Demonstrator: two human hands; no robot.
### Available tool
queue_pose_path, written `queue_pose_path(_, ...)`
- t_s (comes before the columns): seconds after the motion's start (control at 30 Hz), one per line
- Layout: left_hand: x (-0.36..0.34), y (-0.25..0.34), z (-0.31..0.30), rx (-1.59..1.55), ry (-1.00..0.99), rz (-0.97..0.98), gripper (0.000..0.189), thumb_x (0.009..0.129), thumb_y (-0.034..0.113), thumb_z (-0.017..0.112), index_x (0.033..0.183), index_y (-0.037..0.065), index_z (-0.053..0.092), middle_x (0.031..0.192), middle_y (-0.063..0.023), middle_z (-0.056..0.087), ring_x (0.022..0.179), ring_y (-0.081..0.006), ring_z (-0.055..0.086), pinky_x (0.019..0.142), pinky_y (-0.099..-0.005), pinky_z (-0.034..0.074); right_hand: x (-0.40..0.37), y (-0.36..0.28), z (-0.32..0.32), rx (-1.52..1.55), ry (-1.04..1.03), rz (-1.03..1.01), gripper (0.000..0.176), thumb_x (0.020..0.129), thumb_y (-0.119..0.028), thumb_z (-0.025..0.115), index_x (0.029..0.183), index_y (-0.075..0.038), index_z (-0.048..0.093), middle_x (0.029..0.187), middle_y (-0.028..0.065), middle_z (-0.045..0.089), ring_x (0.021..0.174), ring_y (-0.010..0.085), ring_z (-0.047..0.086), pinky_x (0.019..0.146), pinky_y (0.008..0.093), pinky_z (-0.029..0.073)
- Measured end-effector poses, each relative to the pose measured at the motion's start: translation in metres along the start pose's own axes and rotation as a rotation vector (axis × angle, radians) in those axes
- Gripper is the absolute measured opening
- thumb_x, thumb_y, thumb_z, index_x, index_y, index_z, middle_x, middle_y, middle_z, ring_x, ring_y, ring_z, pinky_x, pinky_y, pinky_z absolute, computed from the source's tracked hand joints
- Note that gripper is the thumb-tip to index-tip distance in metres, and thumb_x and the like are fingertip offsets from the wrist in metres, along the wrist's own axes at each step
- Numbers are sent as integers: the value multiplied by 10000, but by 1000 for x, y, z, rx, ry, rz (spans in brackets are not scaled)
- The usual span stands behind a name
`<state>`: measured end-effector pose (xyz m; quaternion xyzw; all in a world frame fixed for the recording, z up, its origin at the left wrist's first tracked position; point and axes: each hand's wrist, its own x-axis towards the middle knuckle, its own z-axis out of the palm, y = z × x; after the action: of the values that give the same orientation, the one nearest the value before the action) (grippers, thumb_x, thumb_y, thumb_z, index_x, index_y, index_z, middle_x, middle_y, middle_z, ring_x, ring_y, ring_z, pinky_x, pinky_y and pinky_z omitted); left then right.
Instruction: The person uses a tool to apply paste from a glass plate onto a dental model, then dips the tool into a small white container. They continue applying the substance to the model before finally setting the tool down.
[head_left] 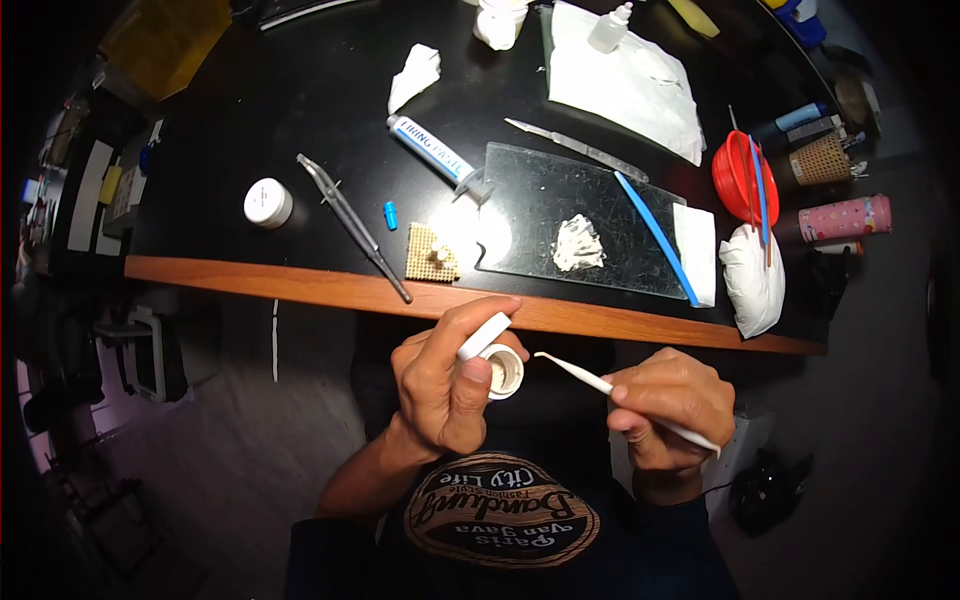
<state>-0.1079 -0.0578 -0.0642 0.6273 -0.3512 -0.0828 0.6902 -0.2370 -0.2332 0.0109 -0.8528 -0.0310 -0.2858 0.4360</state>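
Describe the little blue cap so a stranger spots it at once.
Find the black table and its wooden front edge. Left of the glass plate, between the long tweezers and the tan perforated square, lies the cap: the only stubby blue thing.

Pt of small jar hidden by left hand fingers, contents can't tell. Mid-section of thin tool hidden in right hand. Far back, white pot cut off at top edge.
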Motion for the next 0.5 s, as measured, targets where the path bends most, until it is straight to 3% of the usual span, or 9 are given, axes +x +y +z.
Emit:
queue_pose_path(0.1,0,1,0,-13,-5,-18,584,1082,382,358,1212,-135,595,719,-155,728,640,-174,687,632,-266,524,-3,16,1,-15,190,39,192,894,-144,830,932,20,739,801,144,744,678,218,730,599,278,561)
queue_pose_path(0.13,0,1,0,-10,-8,-14,583,1082,382,357,1212,-135,594,718,-155,727,638,-173,687,632,-265,524,-3,15,3,26,275,165,167,910,-118,810,928,29,735,797,147,744,686,201,725,614,272,552)
queue_pose_path(0.2,0,1,0,-3,-10,-11,583,1082,382,356,1211,-135,592,716,-157,726,636,-172,686,634,-263,524,-5,24,6,-10,397,224,136,926,-85,785,927,39,732,792,148,746,701,168,716,629,257,547)
queue_pose_path(0.33,1,3,0,-3,-16,-18,578,1087,377,345,1202,-132,592,719,-164,728,628,-175,685,623,-264,520,1,28,9,17,465,369,104,935,-45,767,934,54,735,800,123,750,717,127,702,646,229,542)
queue_pose_path(0.5,1,5,-2,9,-31,-58,595,1093,398,329,1189,-131,586,716,-165,731,635,-183,691,661,-276,529,2,32,11,-35,426,384,82,912,-16,781,923,57,745,795,129,754,708,139,709,637,230,541)
